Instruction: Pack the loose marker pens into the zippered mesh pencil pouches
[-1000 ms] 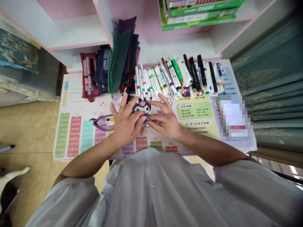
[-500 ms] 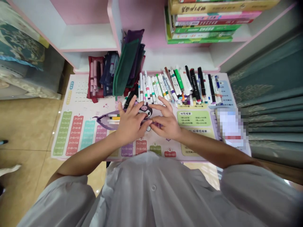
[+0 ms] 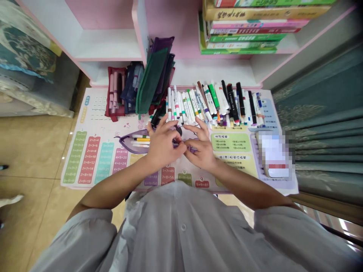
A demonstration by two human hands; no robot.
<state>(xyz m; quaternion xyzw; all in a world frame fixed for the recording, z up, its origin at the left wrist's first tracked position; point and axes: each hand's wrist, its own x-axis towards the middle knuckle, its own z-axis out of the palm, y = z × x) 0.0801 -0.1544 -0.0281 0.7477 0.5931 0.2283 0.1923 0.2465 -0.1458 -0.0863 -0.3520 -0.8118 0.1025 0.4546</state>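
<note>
A purple pencil case (image 3: 133, 141) lies open on the printed desk mat (image 3: 90, 162), with several markers showing inside it. My left hand (image 3: 163, 145) and my right hand (image 3: 201, 147) meet over its far end. Their fingertips pinch the purple fabric between them, and they hide the cartoon face on the case. A dark marker (image 3: 157, 118) lies just beyond my left fingers. Just beyond my right fingers, a long row of felt markers (image 3: 210, 107) lies across the mat.
Several fabric pouches (image 3: 150, 79) and a red pouch (image 3: 115, 90) holding pens stand at the mat's far edge. Stacked books (image 3: 244, 37) fill a pink shelf above. A pixelated object (image 3: 275, 155) lies on the right of the mat, beside a teal curtain (image 3: 326, 143). Tiled floor (image 3: 36, 151) shows left.
My hands have drawn closer together and now cover the cartoon face on the case. The whole view has shifted slightly as my head moved.
</note>
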